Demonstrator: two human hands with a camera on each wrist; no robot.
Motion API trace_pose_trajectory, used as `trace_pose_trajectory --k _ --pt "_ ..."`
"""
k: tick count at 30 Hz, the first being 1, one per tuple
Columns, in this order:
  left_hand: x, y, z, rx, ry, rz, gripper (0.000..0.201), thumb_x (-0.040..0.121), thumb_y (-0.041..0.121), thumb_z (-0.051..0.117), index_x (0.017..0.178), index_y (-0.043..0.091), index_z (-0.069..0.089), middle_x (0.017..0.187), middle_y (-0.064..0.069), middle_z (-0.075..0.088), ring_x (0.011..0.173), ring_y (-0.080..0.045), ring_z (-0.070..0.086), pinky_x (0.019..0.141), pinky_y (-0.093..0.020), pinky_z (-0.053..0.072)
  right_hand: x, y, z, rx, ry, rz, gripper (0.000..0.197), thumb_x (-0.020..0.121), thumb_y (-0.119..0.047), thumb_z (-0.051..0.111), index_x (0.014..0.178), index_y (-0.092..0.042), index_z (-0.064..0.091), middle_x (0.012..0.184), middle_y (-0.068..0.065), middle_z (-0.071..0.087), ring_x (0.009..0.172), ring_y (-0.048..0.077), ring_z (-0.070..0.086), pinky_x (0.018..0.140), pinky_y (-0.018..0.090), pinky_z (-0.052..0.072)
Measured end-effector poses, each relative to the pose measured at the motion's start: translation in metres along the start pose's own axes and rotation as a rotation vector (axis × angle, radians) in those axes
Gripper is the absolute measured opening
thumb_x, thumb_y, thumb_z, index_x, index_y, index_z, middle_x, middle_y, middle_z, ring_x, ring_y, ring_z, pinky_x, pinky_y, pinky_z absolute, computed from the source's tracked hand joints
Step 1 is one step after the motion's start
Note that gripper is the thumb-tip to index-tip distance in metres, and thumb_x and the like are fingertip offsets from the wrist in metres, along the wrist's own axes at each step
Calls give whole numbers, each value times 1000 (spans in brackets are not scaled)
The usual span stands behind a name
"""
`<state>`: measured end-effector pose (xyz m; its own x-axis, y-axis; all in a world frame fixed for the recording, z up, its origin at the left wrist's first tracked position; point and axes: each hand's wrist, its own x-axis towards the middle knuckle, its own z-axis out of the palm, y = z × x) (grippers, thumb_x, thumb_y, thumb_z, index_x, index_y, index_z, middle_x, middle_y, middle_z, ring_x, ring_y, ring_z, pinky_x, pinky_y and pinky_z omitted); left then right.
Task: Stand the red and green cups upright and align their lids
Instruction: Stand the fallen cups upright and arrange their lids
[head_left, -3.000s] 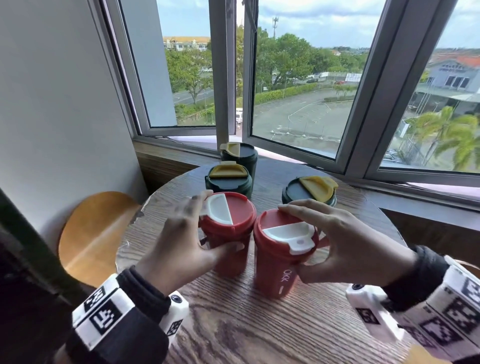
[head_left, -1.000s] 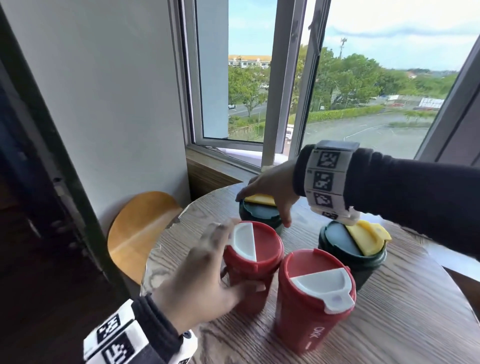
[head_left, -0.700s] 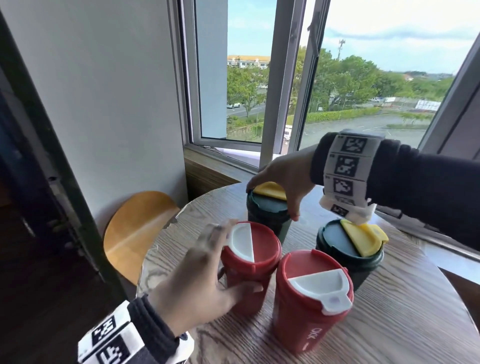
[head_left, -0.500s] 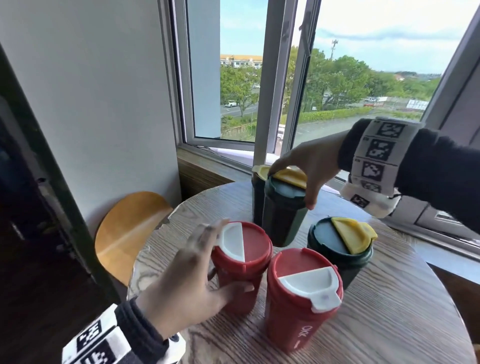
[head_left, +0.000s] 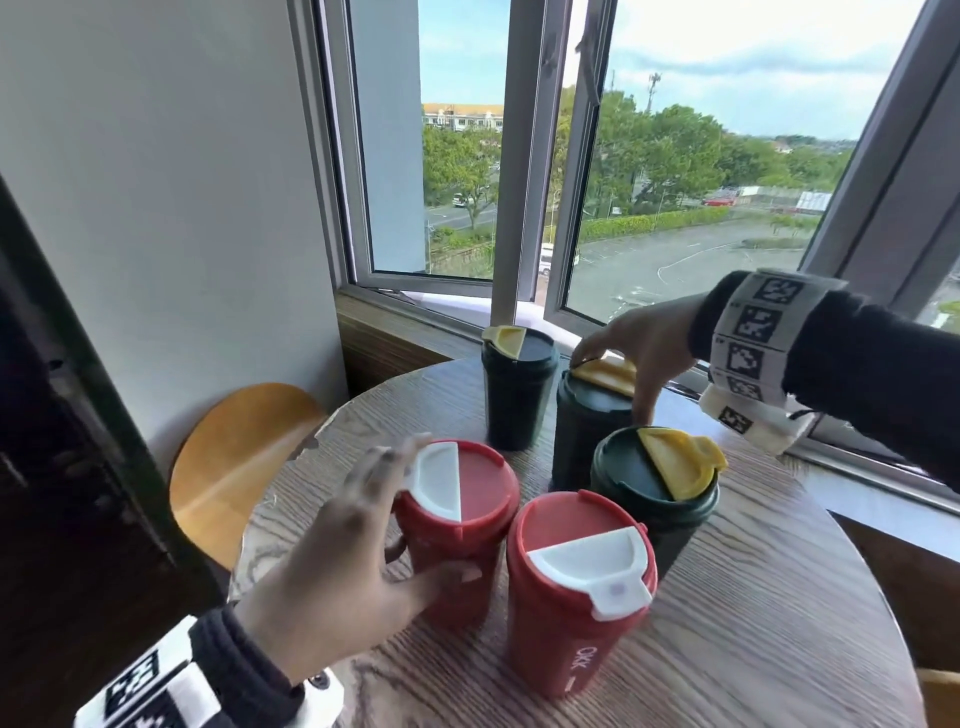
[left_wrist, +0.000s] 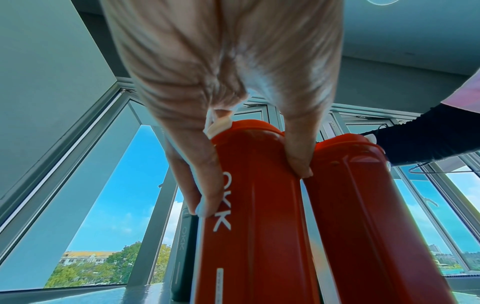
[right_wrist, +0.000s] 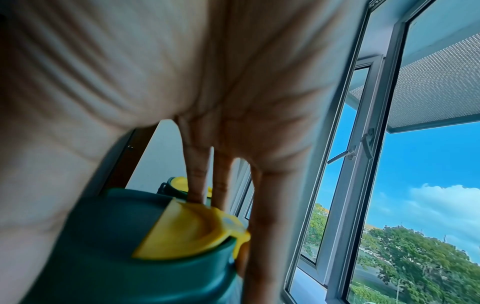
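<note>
Two red cups with white lid flaps stand upright at the front of the round wooden table (head_left: 753, 623). My left hand (head_left: 421, 519) grips the left red cup (head_left: 483, 483) round its side, thumb in front; the wrist view shows the fingers (left_wrist: 207, 185) curled on this red cup (left_wrist: 254, 226), which touches the right red cup (left_wrist: 363, 205). The right red cup (head_left: 576, 613) stands free. Three green cups with yellow flaps stand behind. My right hand (head_left: 623, 379) holds the middle green cup (head_left: 587, 431) by its lid from above, seen close as a green cup (right_wrist: 116, 257) with a yellow flap (right_wrist: 187, 232).
The back green cup (head_left: 519, 405) and the front green cup (head_left: 654, 493) stand close on either side of the held one. A round wooden stool (head_left: 234, 457) sits left of the table. An open window frame (head_left: 530, 208) and sill run behind the cups.
My right hand lifted the green cup from behind the left red cup and carried it right, lowering it between the other two green cups. My left hand stayed on its red cup.
</note>
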<state>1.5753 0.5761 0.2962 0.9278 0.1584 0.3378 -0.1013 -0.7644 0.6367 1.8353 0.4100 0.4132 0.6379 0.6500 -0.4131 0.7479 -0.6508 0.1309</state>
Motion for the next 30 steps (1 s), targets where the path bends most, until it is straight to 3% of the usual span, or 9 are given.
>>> trace_pose_trajectory --k 3,6,10,16,20,25,28,30 --pt "-1 0 -1 -14 0 1 101 54 64 71 141 32 28 120 29 40 111 7 47 89 -25 53 -4 -4 2 -38 32 -7 93 61 -30 85 138 -37 34 139 -7 43 106 11 47 94 31 43" --pt "-1 0 -1 4 3 13 101 56 67 68 141 33 27 121 27 41 111 4 49 89 -25 53 -5 -2 2 -31 32 -3 91 62 -30 84 139 -36 35 142 -7 42 104 8 39 90 25 38" --pt "-2 1 -1 -2 2 6 104 55 65 69 142 30 26 121 21 44 108 4 50 89 -26 53 -7 4 3 157 -15 11 90 64 -19 84 138 -36 37 144 -2 40 104 12 49 66 15 43" --pt "-2 0 -2 2 -13 -5 105 54 71 66 143 32 24 121 27 40 109 4 49 90 -25 53 -5 1 0 242 -12 -4 86 61 -14 85 134 -32 43 139 -1 45 87 15 64 62 18 47" --pt "-1 0 -1 6 1 -10 105 54 69 67 143 33 25 118 32 36 112 12 41 89 -23 52 -4 -4 1 262 -15 -2 86 65 -14 83 137 -29 39 142 2 42 101 24 63 60 17 46" --pt "-1 1 0 -1 1 -11 102 55 65 70 142 32 27 118 33 37 112 14 40 88 -22 53 -5 -4 2 266 -16 9 89 67 -15 82 141 -33 35 145 0 39 100 18 59 61 14 45" --pt "-1 1 -1 5 1 -1 101 55 64 70 142 32 27 118 33 37 113 14 39 88 -22 53 -6 -4 2 254 -19 6 90 68 -16 81 141 -37 34 147 -2 37 108 16 52 59 13 43" --pt "-1 1 -2 6 -2 1 102 55 65 69 142 33 27 118 33 37 113 14 39 88 -22 53 -7 -7 0 236 -28 1 89 68 -17 82 140 -39 34 146 -4 38 116 18 49 66 17 46"
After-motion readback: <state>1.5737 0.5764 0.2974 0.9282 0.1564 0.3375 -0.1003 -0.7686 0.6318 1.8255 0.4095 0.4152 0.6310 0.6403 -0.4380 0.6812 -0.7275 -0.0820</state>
